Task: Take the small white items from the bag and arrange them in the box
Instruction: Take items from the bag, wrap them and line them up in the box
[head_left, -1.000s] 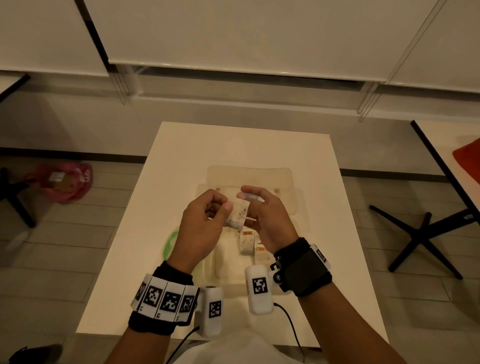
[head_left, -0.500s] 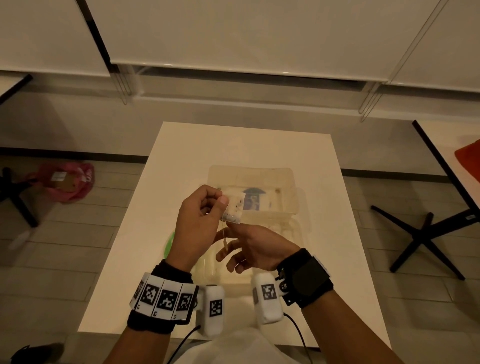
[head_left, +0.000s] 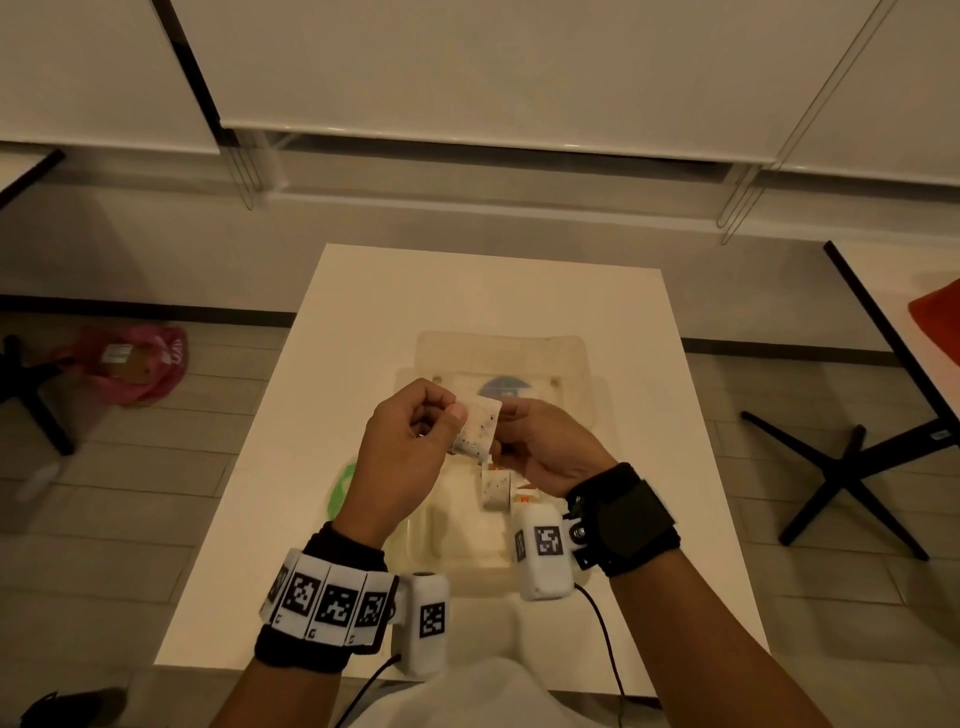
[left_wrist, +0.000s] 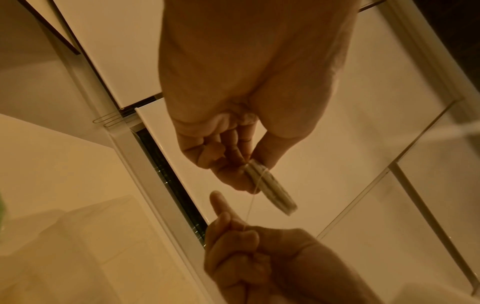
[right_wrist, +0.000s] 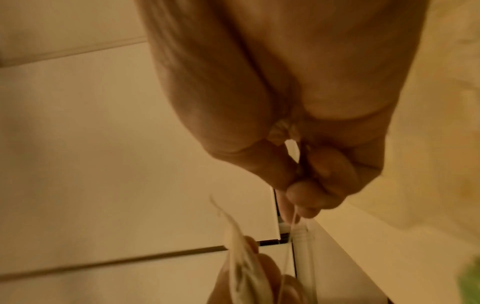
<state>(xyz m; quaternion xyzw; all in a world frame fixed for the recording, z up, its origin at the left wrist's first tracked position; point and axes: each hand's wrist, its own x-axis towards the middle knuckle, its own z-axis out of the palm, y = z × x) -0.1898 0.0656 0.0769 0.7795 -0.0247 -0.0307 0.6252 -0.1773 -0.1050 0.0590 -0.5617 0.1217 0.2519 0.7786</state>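
A small white tea bag (head_left: 478, 428) hangs above the clear plastic box (head_left: 452, 558), pinched at its top edge between the thumb and fingers of my left hand (head_left: 415, 441). In the left wrist view the tea bag (left_wrist: 272, 189) shows edge-on, and a thin string (left_wrist: 249, 207) runs from it down into my right hand (left_wrist: 246, 257). My right hand (head_left: 545, 447) sits just right of the bag with its fingers curled around that string (right_wrist: 293, 218). Two more white bags (head_left: 496, 488) stand inside the box below.
The box's open lid (head_left: 501, 358) lies flat behind it on the white table (head_left: 363, 322). A green bag (head_left: 343, 488) peeks out left of the box, mostly hidden by my left hand. Other tables and a black chair base (head_left: 852, 478) stand on the floor around.
My right hand dropped low toward the box half a second ago and has come back up beside the tea bag, holding its string. My left hand kept its pinch in place.
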